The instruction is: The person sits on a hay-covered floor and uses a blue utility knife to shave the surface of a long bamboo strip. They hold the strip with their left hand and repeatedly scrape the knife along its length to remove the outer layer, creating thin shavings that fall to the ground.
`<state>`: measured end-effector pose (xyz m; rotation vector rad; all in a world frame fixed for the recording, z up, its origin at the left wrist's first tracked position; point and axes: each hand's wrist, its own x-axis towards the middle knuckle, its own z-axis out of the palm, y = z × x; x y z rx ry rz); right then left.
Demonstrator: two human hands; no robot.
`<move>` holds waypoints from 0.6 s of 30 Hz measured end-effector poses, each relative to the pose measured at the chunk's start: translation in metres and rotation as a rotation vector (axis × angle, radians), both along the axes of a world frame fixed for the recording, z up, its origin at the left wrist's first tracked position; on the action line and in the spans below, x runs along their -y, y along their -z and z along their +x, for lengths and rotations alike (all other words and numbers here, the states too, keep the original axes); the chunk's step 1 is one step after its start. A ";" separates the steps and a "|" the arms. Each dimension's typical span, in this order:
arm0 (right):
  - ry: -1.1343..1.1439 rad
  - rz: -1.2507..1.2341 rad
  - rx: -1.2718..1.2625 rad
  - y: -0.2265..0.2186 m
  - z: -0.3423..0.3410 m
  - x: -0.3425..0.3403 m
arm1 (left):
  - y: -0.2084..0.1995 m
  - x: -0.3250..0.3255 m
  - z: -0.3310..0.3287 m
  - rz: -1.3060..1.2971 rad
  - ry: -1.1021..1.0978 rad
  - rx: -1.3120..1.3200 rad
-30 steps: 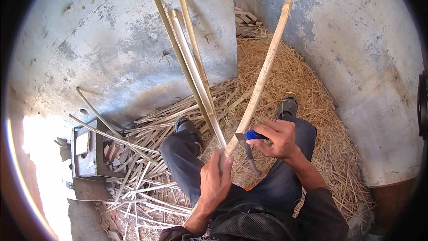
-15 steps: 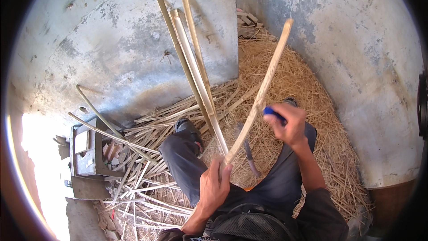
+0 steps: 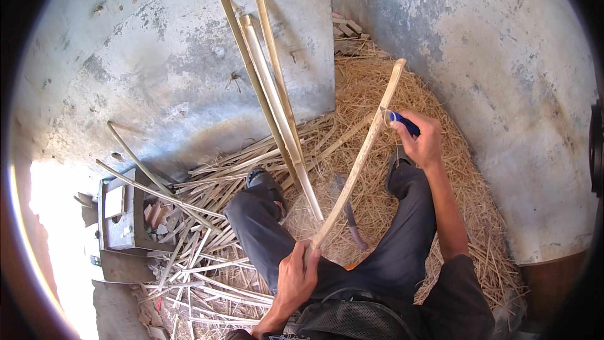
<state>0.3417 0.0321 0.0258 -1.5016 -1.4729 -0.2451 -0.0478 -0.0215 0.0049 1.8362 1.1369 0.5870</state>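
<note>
Pinched strip (image 3: 360, 165) at near part with left hand (image 3: 297, 276), gripped knife (image 3: 406, 123) in right hand (image 3: 423, 141) farther along; possibly risked gouging from overpressing.

Your right hand (image 3: 420, 141), with the blue-handled knife (image 3: 404, 122), has moved from just beyond your left hand (image 3: 298, 276) out to near the far end of the long pale wooden strip (image 3: 352, 182). Right forearm (image 3: 448, 211) now reaches further out. Strip's been drawn back: far end lower in view, left hand lower too. Your dark-trousered right leg (image 3: 412, 214) has shifted inward.
</note>
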 end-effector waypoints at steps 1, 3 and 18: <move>0.019 0.014 0.044 0.005 0.008 -0.002 | 0.000 0.001 -0.001 -0.016 0.008 -0.003; 0.031 0.092 0.120 0.012 0.015 -0.009 | -0.001 0.001 -0.002 -0.037 0.009 -0.012; 0.257 -0.062 -0.467 0.005 0.091 0.009 | 0.022 -0.013 -0.019 -0.434 0.106 0.148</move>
